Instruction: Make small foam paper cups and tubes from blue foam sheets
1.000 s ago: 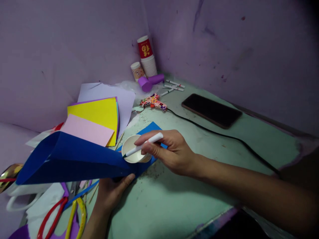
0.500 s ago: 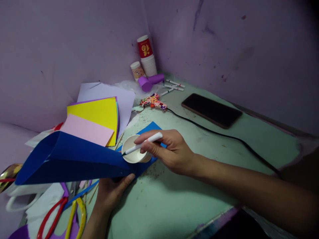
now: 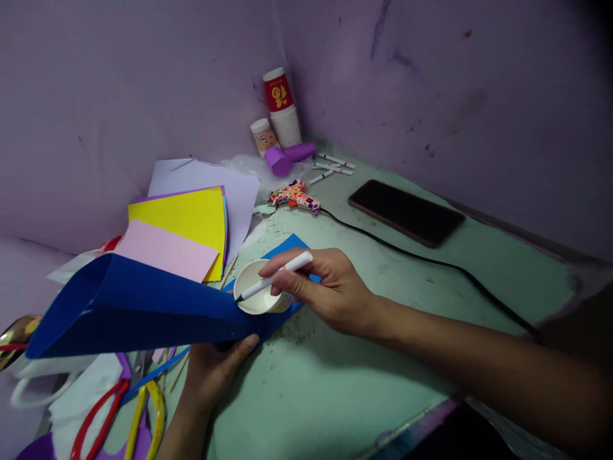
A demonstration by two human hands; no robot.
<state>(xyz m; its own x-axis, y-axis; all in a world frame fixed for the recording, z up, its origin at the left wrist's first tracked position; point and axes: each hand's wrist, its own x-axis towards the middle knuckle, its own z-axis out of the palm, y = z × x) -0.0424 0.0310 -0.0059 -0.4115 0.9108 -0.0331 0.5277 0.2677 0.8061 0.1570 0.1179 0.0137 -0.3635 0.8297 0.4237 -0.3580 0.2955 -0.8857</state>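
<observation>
My right hand [image 3: 325, 291] is closed on a white marker pen [image 3: 275, 276], its tip at the rim of a white paper cup [image 3: 253, 294] that stands on a sheet of blue paper [image 3: 143, 306]. The same hand's fingers also rest against the cup's side. My left hand [image 3: 213, 370] grips the near edge of the blue paper from below, thumb on top. The sheet's left part curls up off the table, hiding the hand's other fingers.
Yellow, pink and lilac paper sheets [image 3: 186, 217] lie behind. Scissors [image 3: 143, 409] with red and yellow handles sit at the near left. A glue gun [image 3: 294, 195] with a black cord [image 3: 431, 262], a phone [image 3: 407, 212], a cup stack [image 3: 282, 108] and markers [image 3: 335, 165] lie toward the corner.
</observation>
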